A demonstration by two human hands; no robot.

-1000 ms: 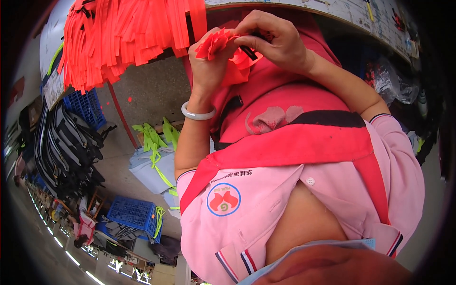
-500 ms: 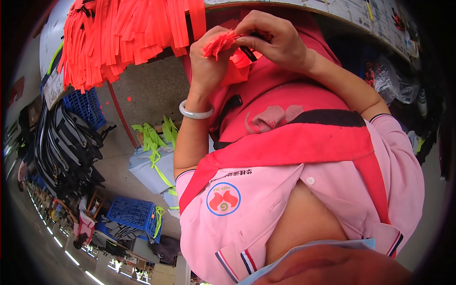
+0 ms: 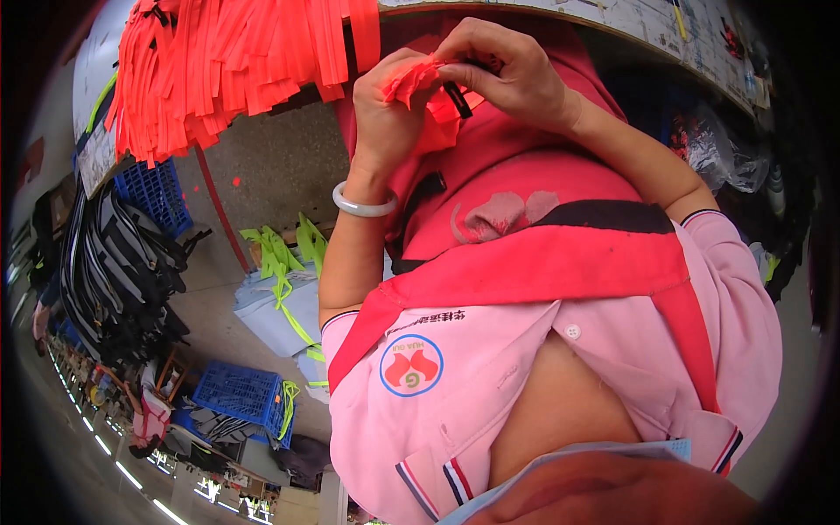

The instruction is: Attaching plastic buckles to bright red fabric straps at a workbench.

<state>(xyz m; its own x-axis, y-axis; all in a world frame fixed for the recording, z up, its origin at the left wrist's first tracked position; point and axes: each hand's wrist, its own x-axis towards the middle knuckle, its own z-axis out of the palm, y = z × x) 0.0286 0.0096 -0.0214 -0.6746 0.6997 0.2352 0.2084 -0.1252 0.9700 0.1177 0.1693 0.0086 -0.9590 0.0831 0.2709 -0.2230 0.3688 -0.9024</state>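
While loose orange strips (image 3: 227,66) hang at upper left, left hand (image 3: 385,114) at top centre grips orange bunch (image 3: 409,80); black tab (image 3: 458,101) juts beside it. Right hand (image 3: 525,77) pinches bunch's right edge. Slack left grip could let layers fan out; uneven pinch might skew them.

A textile workshop, shown by the bundled red strips (image 3: 232,61), blue crates (image 3: 234,391) and heaped dark pieces (image 3: 118,276)

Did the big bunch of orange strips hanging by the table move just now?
No. The orange strips hang in the same place against the table, with no clear slide either way.
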